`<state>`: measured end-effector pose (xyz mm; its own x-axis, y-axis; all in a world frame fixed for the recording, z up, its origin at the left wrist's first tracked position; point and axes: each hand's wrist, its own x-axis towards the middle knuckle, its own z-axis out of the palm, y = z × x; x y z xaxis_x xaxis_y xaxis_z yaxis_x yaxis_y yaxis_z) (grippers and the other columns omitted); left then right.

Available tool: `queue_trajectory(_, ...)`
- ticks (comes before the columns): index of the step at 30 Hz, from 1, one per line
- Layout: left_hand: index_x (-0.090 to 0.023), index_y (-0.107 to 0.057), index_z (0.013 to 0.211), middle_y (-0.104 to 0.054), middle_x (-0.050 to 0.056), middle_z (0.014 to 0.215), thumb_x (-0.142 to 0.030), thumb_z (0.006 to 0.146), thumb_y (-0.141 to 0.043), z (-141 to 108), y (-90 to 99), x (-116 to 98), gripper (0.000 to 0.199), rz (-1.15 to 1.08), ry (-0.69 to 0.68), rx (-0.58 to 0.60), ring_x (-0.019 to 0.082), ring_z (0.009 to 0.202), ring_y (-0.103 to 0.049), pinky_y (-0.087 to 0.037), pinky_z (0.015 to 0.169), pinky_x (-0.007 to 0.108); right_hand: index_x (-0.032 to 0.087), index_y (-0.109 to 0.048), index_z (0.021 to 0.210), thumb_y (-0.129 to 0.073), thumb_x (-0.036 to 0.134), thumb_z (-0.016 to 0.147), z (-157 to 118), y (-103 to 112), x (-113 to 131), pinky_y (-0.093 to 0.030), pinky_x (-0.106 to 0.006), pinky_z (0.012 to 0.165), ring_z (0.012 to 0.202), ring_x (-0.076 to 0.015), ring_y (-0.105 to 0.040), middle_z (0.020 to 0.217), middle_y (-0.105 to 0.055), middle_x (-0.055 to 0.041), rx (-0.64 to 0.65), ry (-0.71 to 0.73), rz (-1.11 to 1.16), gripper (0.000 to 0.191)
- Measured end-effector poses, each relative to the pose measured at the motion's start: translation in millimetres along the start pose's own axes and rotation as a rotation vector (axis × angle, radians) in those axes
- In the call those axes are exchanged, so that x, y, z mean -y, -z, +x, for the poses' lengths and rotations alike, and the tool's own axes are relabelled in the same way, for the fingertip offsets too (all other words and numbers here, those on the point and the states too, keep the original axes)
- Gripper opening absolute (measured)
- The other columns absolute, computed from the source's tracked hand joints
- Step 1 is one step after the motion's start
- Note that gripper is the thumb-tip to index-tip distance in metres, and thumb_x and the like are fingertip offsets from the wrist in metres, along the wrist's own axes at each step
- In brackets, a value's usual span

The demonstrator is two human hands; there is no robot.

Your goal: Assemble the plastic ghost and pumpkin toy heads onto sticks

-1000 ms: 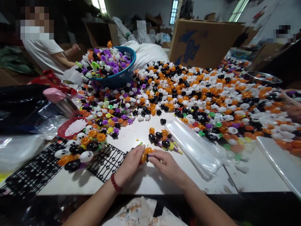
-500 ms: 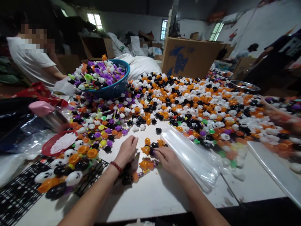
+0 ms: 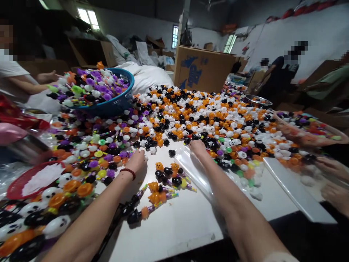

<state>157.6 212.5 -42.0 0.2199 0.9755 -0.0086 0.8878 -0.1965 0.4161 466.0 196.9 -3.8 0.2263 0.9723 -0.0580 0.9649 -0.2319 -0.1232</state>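
My left hand [image 3: 137,162], with a red bead bracelet at its wrist, is at the near edge of the toy heap. Its fingers are curled, and what they hold, if anything, is hidden. My right hand [image 3: 198,148] reaches over the far end of a stack of clear plastic bags [image 3: 188,165], beside black toppers in the heap. Its fingers are bent together and their tips are hidden. Between my forearms lie several figure-topped sticks [image 3: 155,187] with orange and black heads and colourful tubes. A single black topper [image 3: 171,153] lies just beyond them.
A large heap of figure toppers [image 3: 191,112] covers the table's far side. At left are a blue basket [image 3: 128,91] of sticks and a red basket [image 3: 19,182]. A white flat pack [image 3: 298,191] lies at right, near another person's hands [image 3: 334,182]. A cardboard box [image 3: 203,69] stands behind.
My right hand has left the sticks in the middle and moved forward to the bags and heap. My left hand has moved slightly forward. The view has turned right.
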Motion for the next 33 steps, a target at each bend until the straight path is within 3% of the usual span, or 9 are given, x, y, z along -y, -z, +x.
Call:
queue_trajectory(3,-0.015,-0.056,0.093,-0.062,0.012,0.098,-0.029,0.077,-0.064,-19.5,5.2,-5.4,0.023,-0.133,0.084,-0.023,0.025,0.091,-0.062,-0.048,0.081,0.035,0.013,-0.076,0.095,-0.066,0.032,0.086,26.4,-9.5,7.6,-0.045,-0.031,0.08,0.096,-0.026,-0.065,0.101,-0.073,-0.0172,0.079,-0.03,-0.015,0.023)
queue_trajectory(8,-0.017,-0.056,0.09,-0.063,0.003,0.083,-0.034,0.076,-0.074,-59.0,15.6,-15.0,0.029,-1.368,0.305,0.039,0.012,0.073,-0.063,-0.056,0.074,0.028,0.015,-0.073,0.098,-0.065,0.022,0.083,24.9,-15.9,35.2,-0.043,-0.036,0.089,0.107,-0.0299,-0.061,0.107,-0.071,-0.0174,0.019,0.061,0.033,0.019)
queue_trajectory(11,-0.014,-0.06,0.086,-0.066,0.006,0.08,-0.033,0.078,-0.075,-79.5,21.2,-17.6,0.025,-1.649,0.441,0.121,0.01,0.063,-0.061,-0.054,0.057,0.02,0.013,-0.064,0.113,-0.052,0.023,0.092,3.2,-10.1,47.3,-0.039,-0.036,0.094,0.113,-0.0278,-0.056,0.118,-0.065,-0.0182,-0.113,0.134,0.091,0.026)
queue_trajectory(13,-0.012,-0.06,0.086,-0.068,0.008,0.079,-0.033,0.083,-0.07,-90.5,23.0,-18.6,0.023,-1.717,0.497,0.155,0.009,0.056,-0.059,-0.05,0.048,0.018,0.013,-0.06,0.112,-0.048,0.026,0.093,-19.4,-5.6,53.0,-0.042,-0.034,0.09,0.106,-0.0248,-0.058,0.114,-0.065,-0.0164,-0.209,0.165,0.245,0.026)
queue_trajectory(16,-0.012,-0.06,0.089,-0.068,0.01,0.079,-0.03,0.09,-0.062,-104.0,22.6,-20.9,0.018,-1.83,0.513,0.191,0.008,0.053,-0.057,-0.048,0.046,0.016,0.017,-0.061,0.096,-0.057,0.034,0.088,-63.2,-3.7,59.3,-0.047,-0.032,0.078,0.086,-0.0208,-0.061,0.095,-0.068,-0.0081,-0.259,0.215,0.746,0.019)
queue_trajectory(19,-0.012,-0.059,0.093,-0.068,0.01,0.078,-0.026,0.094,-0.054,-115.2,19.6,-25.2,0.015,-1.882,0.488,0.212,0.009,0.055,-0.059,-0.048,0.047,0.016,0.02,-0.062,0.09,-0.068,0.042,0.08,-109.3,-10.6,64.9,-0.051,-0.034,0.079,0.085,-0.0195,-0.064,0.088,-0.068,-0.0033,-0.083,0.243,1.236,0.025)
queue_trajectory(22,-0.011,-0.059,0.089,-0.068,0.009,0.077,-0.028,0.094,-0.054,-124.9,14.4,-30.9,0.019,-1.863,0.46,0.18,0.009,0.056,-0.059,-0.05,0.051,0.017,0.02,-0.064,0.092,-0.076,0.046,0.073,-145.8,-22.7,71.3,-0.053,-0.035,0.08,0.083,-0.0195,-0.067,0.086,-0.07,-0.0028,0.167,0.168,1.543,0.035)
queue_trajectory(25,-0.012,-0.059,0.088,-0.066,0.006,0.076,-0.036,0.09,-0.062,-133.2,7.9,-37.8,0.024,-1.796,0.401,0.14,0.009,0.057,-0.059,-0.05,0.052,0.017,0.02,-0.066,0.092,-0.077,0.046,0.073,-168.1,-31.8,76.9,-0.054,-0.034,0.08,0.082,-0.019,-0.068,0.086,-0.07,-0.0027,0.255,0.15,1.599,0.035)
queue_trajectory(33,-0.018,-0.053,0.084,-0.052,-0.004,0.071,-0.055,0.088,-0.059,-149.8,1.7,-52.5,0.038,-1.453,0.167,0.082,0.008,0.058,-0.045,-0.04,0.054,0.019,0.02,-0.071,0.097,-0.065,0.038,0.087,-182.6,-23.4,75.1,-0.054,-0.033,0.079,0.086,-0.0193,-0.067,0.092,-0.072,-0.0046,0.144,0.359,1.228,0.022)
